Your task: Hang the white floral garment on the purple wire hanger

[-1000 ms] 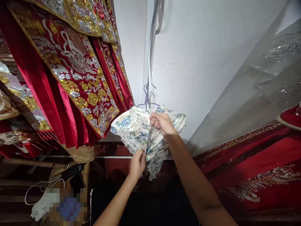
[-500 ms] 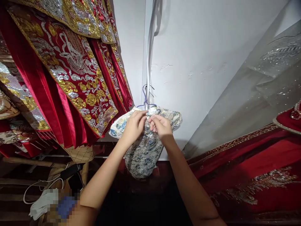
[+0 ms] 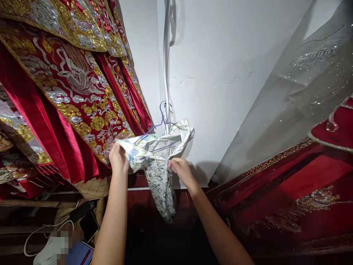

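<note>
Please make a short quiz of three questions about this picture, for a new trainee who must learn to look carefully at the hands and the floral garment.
1. True or false: the floral garment hangs on a purple wire hanger.
2. Which hand holds the garment's outer edge, next to the red embroidered robes?
A. left hand
B. right hand
C. neither
3. Fill in: the hanger's hook is caught on a white ____ that runs up the wall.

Key
1. True.
2. A. The right hand has its grip on the cloth lower down, near the middle front.
3. Strip; what it is made of cannot be told.
</note>
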`<state>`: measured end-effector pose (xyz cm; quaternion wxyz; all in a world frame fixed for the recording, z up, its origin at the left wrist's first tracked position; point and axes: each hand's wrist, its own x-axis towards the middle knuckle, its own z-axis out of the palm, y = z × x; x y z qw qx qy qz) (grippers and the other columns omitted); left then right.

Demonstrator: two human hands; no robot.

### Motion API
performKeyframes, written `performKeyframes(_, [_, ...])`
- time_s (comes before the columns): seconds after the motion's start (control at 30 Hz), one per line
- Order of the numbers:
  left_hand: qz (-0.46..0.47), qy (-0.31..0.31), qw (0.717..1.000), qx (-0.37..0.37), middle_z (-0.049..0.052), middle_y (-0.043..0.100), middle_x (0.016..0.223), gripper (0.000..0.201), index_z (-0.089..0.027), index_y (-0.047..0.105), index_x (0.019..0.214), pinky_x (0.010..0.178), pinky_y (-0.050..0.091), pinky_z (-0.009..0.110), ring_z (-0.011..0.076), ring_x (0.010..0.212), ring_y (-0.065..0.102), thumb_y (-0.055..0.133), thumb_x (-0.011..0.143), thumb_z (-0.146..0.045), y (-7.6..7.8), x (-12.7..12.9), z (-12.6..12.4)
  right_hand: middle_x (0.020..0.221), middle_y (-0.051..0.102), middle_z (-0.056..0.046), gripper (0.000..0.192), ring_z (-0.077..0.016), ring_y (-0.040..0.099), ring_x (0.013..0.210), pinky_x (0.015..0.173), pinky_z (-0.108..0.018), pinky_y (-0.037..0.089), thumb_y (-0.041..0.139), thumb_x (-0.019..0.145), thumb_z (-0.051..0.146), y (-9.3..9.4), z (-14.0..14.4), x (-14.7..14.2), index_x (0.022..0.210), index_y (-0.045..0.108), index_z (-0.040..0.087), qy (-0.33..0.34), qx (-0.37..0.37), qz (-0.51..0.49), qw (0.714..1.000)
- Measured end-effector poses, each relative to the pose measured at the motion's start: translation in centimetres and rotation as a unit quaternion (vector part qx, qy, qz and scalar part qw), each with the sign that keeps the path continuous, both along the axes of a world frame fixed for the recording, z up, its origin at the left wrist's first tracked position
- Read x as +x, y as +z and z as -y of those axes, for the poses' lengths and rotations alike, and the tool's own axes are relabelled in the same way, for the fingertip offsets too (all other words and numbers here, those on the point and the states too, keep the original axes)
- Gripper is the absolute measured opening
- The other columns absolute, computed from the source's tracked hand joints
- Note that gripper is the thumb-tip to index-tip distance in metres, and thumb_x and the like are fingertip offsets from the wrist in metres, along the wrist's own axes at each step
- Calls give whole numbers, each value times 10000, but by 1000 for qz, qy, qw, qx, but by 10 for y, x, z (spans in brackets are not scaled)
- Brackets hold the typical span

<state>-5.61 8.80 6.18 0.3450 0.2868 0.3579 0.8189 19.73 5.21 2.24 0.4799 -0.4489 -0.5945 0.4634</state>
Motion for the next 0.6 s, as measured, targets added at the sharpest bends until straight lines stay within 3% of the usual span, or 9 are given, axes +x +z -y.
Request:
performKeyframes(0.07, [91, -46, 993, -67, 47, 660, 777, 211, -151, 617, 831, 847, 479, 323, 175, 815, 630, 613, 861, -360, -41, 0, 4, 475, 411, 40, 257, -108, 365, 469, 478, -246, 243, 499, 798, 315, -4, 14, -2, 590, 580, 190, 14, -7, -28, 999])
performKeyframes(0.17, [108, -36, 989, -98, 39, 672, 784, 199, -167, 633, 856, 818, 468, 305, 169, 821, 633, 656, 820, -362, -98, 21, 27, 436, 408, 42, 260, -109, 356, 434, 469, -255, 236, 498, 805, 318, -18, 36, 2, 598, 585, 187, 1, -31, -55, 998])
performKeyframes(0.27, [52, -86, 986, -130, 51, 695, 846, 281, -151, 673, 893, 815, 466, 307, 191, 860, 640, 754, 726, -362, -124, 47, 51, 392, 393, 40, 299, -115, 327, 408, 469, -270, 236, 477, 829, 329, -35, 53, 18, 581, 573, 193, -18, -65, -53, 996])
performKeyframes(0.33, [-28, -161, 973, -162, 60, 697, 872, 324, -137, 691, 883, 801, 468, 304, 198, 854, 636, 773, 706, -395, -119, 61, 61, 393, 405, 32, 331, -121, 337, 415, 486, -279, 258, 482, 847, 346, -43, 59, 32, 568, 574, 193, -5, -90, -10, 996])
performKeyframes(0.47, [-148, -266, 944, -126, 48, 677, 872, 320, -150, 685, 835, 791, 459, 278, 176, 823, 606, 694, 797, -467, -79, 88, 75, 566, 557, -24, 384, -180, 497, 577, 583, -306, 372, 567, 853, 503, -45, 57, 45, 633, 625, 193, -42, -68, 79, 994])
performKeyframes(0.53, [-203, -306, 925, -95, 42, 661, 848, 303, -162, 680, 861, 769, 456, 271, 168, 792, 589, 650, 844, -462, -58, 105, 82, 739, 640, -68, 434, -237, 573, 751, 684, -336, 439, 546, 848, 612, -41, 55, 41, 740, 656, 207, -70, -36, 47, 996])
performKeyframes(0.6, [-265, -328, 904, -68, 53, 652, 866, 278, -167, 679, 893, 775, 459, 281, 179, 807, 587, 624, 876, -439, -42, 121, 89, 857, 663, -93, 488, -275, 594, 888, 775, -366, 470, 490, 853, 675, -35, 56, 33, 854, 671, 221, -46, -34, -8, 998])
